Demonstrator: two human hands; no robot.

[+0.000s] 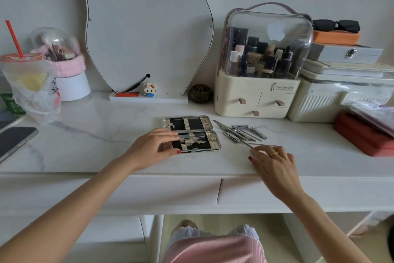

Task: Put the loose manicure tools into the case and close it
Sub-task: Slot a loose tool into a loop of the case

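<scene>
This is a dressing table in a home, most likely a bedroom. A curvy mirror (147, 28) leans against the pale wall on a white marble-look tabletop (89, 134). Beside it stands a clear-lidded cosmetics box (262, 62) full of bottles, a pink-trimmed pot of makeup brushes (64, 58), a takeaway drink (25, 73), and a small toy cat (149, 89).

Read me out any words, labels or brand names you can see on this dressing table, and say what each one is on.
"Serious Life": on the cream cosmetics organizer, above its drawers; the smaller line beneath is too small to read.
Drink cup lid print: blurred.
Green packet at the left edge: unreadable.
Red item under the mirror: unreadable.
</scene>
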